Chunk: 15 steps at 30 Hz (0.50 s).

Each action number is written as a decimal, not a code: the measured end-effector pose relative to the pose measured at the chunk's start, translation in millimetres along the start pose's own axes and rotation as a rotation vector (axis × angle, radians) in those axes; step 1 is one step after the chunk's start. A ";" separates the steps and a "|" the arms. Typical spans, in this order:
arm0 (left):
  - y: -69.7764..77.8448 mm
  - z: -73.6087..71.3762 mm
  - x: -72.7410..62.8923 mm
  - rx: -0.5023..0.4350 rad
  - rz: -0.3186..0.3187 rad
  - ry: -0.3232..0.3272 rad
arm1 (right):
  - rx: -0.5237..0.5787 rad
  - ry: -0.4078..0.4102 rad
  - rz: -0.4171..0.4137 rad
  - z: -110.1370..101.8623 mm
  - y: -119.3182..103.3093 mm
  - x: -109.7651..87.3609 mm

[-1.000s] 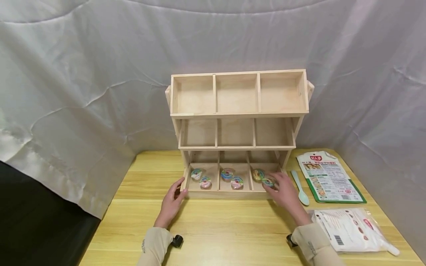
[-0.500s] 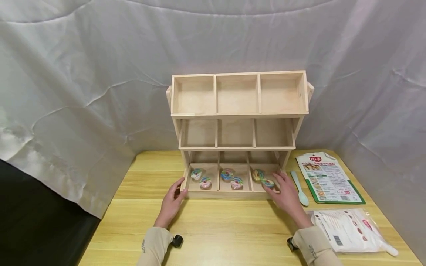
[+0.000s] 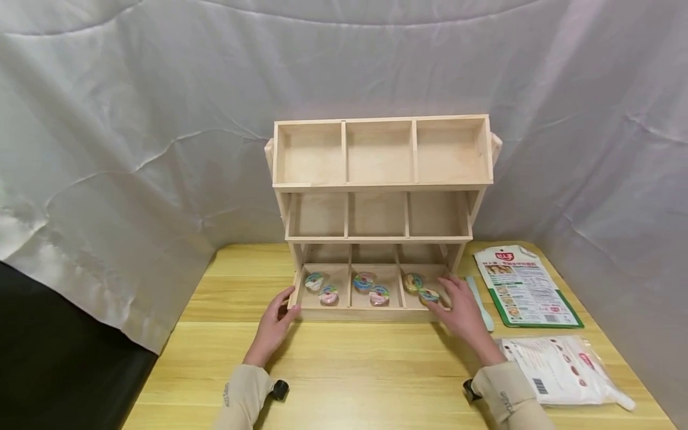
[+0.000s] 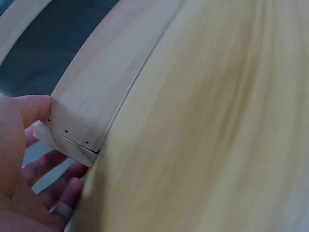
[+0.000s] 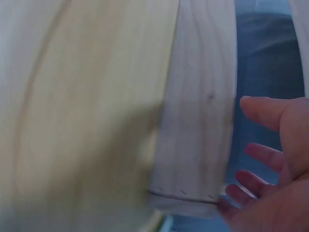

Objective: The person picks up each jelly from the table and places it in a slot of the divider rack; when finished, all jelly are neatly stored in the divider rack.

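Observation:
A pale wooden three-tier rack point(image 3: 371, 315) stands on the table, its tiers divided into compartments. Each bottom compartment holds two small jelly cups with printed lids, including a green-lidded cup point(image 3: 428, 295) and a yellowish cup point(image 3: 413, 282) on the right. My left hand point(image 3: 274, 325) grips the rack's lower left corner. In the left wrist view its thumb lies at the front board's top edge, fingers around the side. My right hand point(image 3: 463, 313) is at the lower right corner with fingers spread. In the right wrist view its thumb point(image 5: 263, 112) stands beside the front board.
A light green spoon point(image 3: 484, 312) lies right of the rack, partly behind the right hand. Beyond it are a green-and-white printed pouch point(image 3: 529, 292) and a clear bag with white packaging point(image 3: 559, 370). Grey curtain point(image 3: 161, 149) hangs behind and at both sides.
My right hand has drawn back from the green-lidded jelly cup toward the rack's right side, leaving the cup in its compartment. My left hand keeps its place on the corner. The head view has shifted slightly.

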<state>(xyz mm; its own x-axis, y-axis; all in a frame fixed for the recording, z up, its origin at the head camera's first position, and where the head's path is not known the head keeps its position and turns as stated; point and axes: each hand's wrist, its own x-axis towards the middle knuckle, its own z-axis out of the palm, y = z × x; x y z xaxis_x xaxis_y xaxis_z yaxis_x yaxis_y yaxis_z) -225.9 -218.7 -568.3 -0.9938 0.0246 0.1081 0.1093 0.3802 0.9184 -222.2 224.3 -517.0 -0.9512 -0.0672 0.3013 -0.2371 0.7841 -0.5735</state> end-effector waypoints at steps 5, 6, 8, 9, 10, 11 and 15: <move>28.9 -17.5 -0.2 0.311 0.183 0.054 | -0.113 0.078 -0.134 -14.8 -10.3 1.2; 37.8 -21.9 -0.4 0.394 0.234 0.081 | -0.142 0.105 -0.176 -18.6 -13.6 1.7; 56.1 -29.4 0.2 0.537 0.359 0.148 | -0.197 0.175 -0.267 -27.7 -20.5 2.5; 64.6 -32.7 0.0 0.594 0.423 0.180 | -0.217 0.216 -0.314 -32.0 -23.4 3.0; 72.0 -35.5 -0.4 0.650 0.489 0.211 | -0.237 0.261 -0.362 -36.5 -26.2 3.5; 78.9 -38.2 -1.0 0.706 0.548 0.239 | -0.254 0.301 -0.407 -40.7 -28.4 3.9; 97.6 -46.3 -4.5 0.892 0.732 0.346 | -0.334 0.444 -0.571 -51.9 -33.0 7.2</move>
<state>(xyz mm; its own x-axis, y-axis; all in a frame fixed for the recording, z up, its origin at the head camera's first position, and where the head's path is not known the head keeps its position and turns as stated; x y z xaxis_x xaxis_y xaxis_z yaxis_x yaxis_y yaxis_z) -209.9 -224.6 -461.5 -0.6290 0.3039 0.7155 0.4580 0.8886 0.0252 -211.0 230.0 -456.4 -0.5159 -0.3172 0.7957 -0.5257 0.8507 -0.0017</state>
